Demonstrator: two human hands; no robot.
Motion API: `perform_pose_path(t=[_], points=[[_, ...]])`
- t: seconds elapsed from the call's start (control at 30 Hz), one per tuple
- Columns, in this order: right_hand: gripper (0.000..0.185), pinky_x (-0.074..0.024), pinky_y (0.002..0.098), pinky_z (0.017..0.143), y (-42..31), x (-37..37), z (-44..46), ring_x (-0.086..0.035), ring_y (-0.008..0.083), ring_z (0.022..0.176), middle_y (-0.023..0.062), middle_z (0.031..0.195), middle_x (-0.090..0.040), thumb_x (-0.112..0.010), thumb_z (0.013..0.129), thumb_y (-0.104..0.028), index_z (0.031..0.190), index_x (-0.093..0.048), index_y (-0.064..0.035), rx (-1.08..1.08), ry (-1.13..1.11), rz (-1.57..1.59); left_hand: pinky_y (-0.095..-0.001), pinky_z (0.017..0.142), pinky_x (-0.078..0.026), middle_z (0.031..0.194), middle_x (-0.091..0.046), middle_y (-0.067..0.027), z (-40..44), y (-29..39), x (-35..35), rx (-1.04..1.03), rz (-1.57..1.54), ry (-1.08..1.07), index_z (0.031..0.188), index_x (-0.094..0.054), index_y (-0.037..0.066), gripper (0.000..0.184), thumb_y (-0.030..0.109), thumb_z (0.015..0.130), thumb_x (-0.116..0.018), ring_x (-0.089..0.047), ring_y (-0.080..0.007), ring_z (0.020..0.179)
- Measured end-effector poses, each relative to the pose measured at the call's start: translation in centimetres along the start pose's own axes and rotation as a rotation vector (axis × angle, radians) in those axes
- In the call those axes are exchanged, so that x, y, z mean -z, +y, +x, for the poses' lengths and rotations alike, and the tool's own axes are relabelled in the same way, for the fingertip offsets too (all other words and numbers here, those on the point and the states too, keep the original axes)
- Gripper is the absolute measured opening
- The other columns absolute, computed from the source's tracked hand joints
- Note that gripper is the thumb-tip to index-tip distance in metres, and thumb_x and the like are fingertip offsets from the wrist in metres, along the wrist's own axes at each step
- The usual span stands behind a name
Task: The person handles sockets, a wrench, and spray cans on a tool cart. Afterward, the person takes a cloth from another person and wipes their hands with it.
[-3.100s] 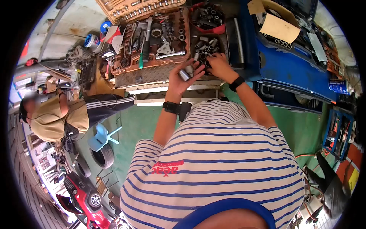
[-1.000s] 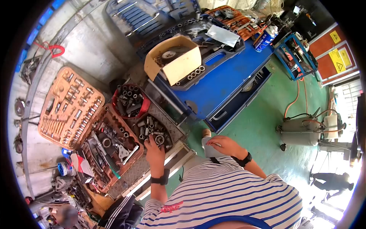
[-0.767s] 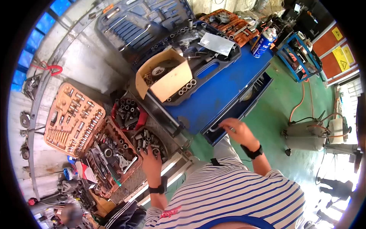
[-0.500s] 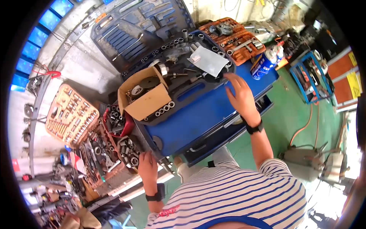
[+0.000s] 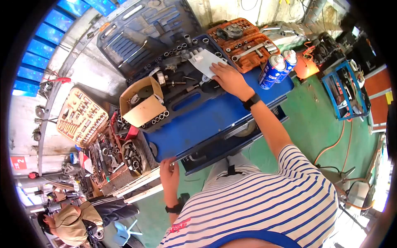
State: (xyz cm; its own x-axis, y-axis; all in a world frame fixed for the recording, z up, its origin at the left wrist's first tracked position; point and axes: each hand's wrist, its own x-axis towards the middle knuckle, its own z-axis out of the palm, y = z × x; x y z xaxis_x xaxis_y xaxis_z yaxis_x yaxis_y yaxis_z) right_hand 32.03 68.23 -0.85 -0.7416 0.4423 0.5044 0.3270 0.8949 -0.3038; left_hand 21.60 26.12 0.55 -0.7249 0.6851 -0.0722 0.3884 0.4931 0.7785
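My right hand (image 5: 228, 79) reaches over the blue toolbox tray, its fingers on the edge of a whitish sheet (image 5: 206, 63) that lies on the open dark blue socket case (image 5: 194, 97). Below and to the left, my left hand (image 5: 169, 171) is near the front left corner of the blue cabinet top (image 5: 206, 124), fingers curled; whether it holds anything is hard to make out. A cardboard box (image 5: 142, 109) with parts in it sits on the case's left end. Loose sockets fill a tray (image 5: 142, 165) left of my left hand.
Two blue spray cans (image 5: 271, 72) stand right of my right hand, near an orange tool case (image 5: 244, 45). An open drawer (image 5: 231, 144) juts from the cabinet. A tan socket case (image 5: 80, 120) lies at the left. Another person (image 5: 72, 221) is at the lower left.
My right hand has moved up and left from the drawer area onto the sheet. My left hand has left the socket tray and shifted right. The view has turned toward the blue cabinet.
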Motion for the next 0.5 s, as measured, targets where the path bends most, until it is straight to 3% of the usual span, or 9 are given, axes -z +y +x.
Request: perform_pose_path(t=[0.07,0.13,0.23,0.3,0.37,0.43,0.5], points=[[0.058,-0.0289,0.0452,0.117,-1.2,1.0,-0.7,-0.038,0.031,0.141,0.0131,0.149,-0.045,-0.062,0.094,-0.027,0.144,-0.043,-0.0056,-0.013,-0.043,-0.071,-0.026,0.06,-0.047,0.108,-0.057,-0.0098,0.7,1.7,-0.9,-0.007,-0.005,-0.049,0.111,-0.066,0.002,0.021,0.005,0.091,-0.062,-0.058,-0.015,0.068],[0.059,-0.0276,0.0462,0.117,-3.4,3.9,-1.3,-0.036,0.0313,0.142,0.0133,0.15,-0.044,-0.063,0.094,-0.026,0.145,-0.042,-0.006,0.015,-0.021,-0.054,-0.025,0.059,-0.045,0.11,-0.058,-0.0096,1.3,2.6,-1.8,-0.159,0.043,-0.075,0.111,-0.065,0.001,0.02,0.004,0.092,-0.061,-0.057,-0.0136,0.066],[0.055,-0.027,0.0459,0.118,-5.5,8.4,-2.7,-0.034,0.0338,0.143,0.0153,0.149,-0.045,-0.064,0.093,-0.019,0.143,-0.045,-0.0057,0.046,0.053,0.013,-0.0244,0.06,-0.045,0.112,-0.059,-0.0094,2.2,4.0,-2.8,-0.119,-0.103,-0.141,0.111,-0.065,0.001,0.019,0.002,0.092,-0.059,-0.057,-0.0128,0.066],[0.048,-0.0307,0.0437,0.115,-4.7,10.9,-4.8,-0.039,0.0347,0.141,0.0156,0.147,-0.046,-0.064,0.091,-0.012,0.137,-0.051,-0.0034,-0.07,0.226,0.172,-0.0239,0.061,-0.045,0.112,-0.059,-0.0083,3.2,3.1,-4.4,-0.163,-0.227,-0.153,0.112,-0.064,0.001,0.02,0.002,0.093,-0.058,-0.057,-0.0116,0.066],[0.039,-0.037,0.0411,0.109,-3.0,12.8,-7.2,-0.047,0.0312,0.133,0.0164,0.142,-0.051,-0.062,0.092,-0.007,0.13,-0.055,-0.0004,-0.242,0.47,0.076,-0.0241,0.062,-0.046,0.114,-0.059,-0.0067,4.1,3.2,-5.7,0.032,-0.597,-0.214,0.114,-0.062,0.001,0.02,0.002,0.094,-0.058,-0.057,-0.01,0.069],[0.04,-0.0414,0.0391,0.104,1.7,12.8,-9.8,-0.052,0.0265,0.123,0.0157,0.133,-0.056,-0.062,0.094,-0.009,0.132,-0.052,0.0004,-0.464,0.739,0.127,-0.0237,0.067,-0.048,0.117,-0.059,-0.0056,4.8,6.3,-7.1,-0.025,-0.564,-0.224,0.115,-0.061,0.001,0.021,0.003,0.095,-0.058,-0.057,-0.0093,0.074],[0.05,-0.0435,0.0369,0.1,5.3,14.1,-11.0,-0.055,0.0253,0.117,0.0162,0.126,-0.058,-0.066,0.093,-0.014,0.138,-0.047,-0.0004,-0.621,0.788,0.013,-0.023,0.071,-0.048,0.118,-0.059,-0.0065,5.4,9.1,-9.0,-0.083,-0.685,-0.314,0.121,-0.059,0.001,0.027,0.002,0.094,-0.059,-0.058,-0.0096,0.078]])
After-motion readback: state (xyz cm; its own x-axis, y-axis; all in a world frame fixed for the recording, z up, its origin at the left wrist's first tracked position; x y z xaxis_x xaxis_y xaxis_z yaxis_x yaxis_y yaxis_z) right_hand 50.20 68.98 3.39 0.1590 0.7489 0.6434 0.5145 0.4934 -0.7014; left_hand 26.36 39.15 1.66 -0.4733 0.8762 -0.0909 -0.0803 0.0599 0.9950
